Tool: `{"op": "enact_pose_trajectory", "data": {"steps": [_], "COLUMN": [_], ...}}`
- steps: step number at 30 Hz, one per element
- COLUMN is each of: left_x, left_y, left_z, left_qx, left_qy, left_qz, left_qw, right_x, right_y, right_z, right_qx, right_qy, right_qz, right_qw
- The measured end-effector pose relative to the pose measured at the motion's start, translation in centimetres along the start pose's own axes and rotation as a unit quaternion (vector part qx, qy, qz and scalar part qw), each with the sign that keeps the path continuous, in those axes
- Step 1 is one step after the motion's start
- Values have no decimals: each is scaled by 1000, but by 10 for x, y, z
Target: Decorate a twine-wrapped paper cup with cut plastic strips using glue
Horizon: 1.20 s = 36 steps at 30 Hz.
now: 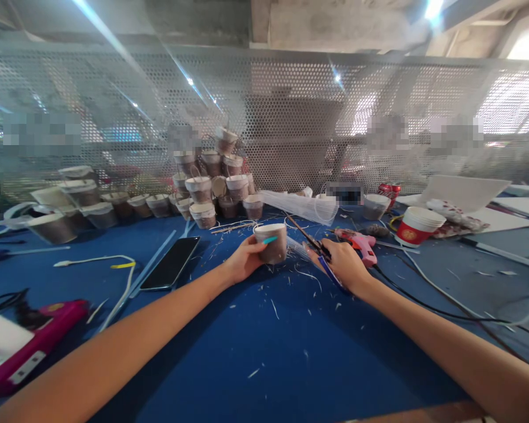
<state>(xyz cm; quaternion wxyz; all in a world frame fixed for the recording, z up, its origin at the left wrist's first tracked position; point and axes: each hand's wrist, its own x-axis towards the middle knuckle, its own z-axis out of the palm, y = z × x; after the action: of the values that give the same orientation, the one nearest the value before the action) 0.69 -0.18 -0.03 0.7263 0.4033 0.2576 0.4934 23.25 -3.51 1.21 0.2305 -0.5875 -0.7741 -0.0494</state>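
A small grey-brown paper cup (272, 251) with a white rim stands out in the middle, over the blue tabletop. My left hand (245, 258) is closed round its left side, with the thumb, which has a turquoise nail, in front. In my right hand (341, 264) is a pair of scissors (306, 232) with blue handles. Its dark blades point up and left, just right of the cup and apart from it. Clear sticks (297, 247) show between the cup and my right hand. Thin pale scraps lie on the table below both hands.
Several similar cups (200, 189) are stacked at the back, with more to the left. A phone (171, 263) lies at left, near a magenta power strip (39, 341). On the right are a pink glue gun (365, 244), its black cord and stacked red-and-white cups (417, 228).
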Motion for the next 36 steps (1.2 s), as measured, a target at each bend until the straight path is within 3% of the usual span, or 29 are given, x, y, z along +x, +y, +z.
{"op": "enact_pose_trajectory", "data": {"steps": [6,13,19,26,36], "left_x": [-6,-10,-11,-15,-11], "left_y": [0,1,-3,0,-2], "left_z": [7,14,9,11,13], "left_qx": [105,160,107,42,151], "left_qy": [18,-53,-5,-80,12], "left_qz": [45,75,45,-14,95], "left_qw": [993,983,993,996,984], "right_x": [-4,-12,-12,-8,-9], "right_y": [-8,-32,-32,-23,-26], "right_z": [-3,-6,-5,-5,-7], "right_qx": [-2,19,-19,-39,-47], "right_qy": [-26,-67,-69,-75,-94], "right_qz": [-48,-49,-13,19,40], "right_qw": [999,996,997,996,994]}}
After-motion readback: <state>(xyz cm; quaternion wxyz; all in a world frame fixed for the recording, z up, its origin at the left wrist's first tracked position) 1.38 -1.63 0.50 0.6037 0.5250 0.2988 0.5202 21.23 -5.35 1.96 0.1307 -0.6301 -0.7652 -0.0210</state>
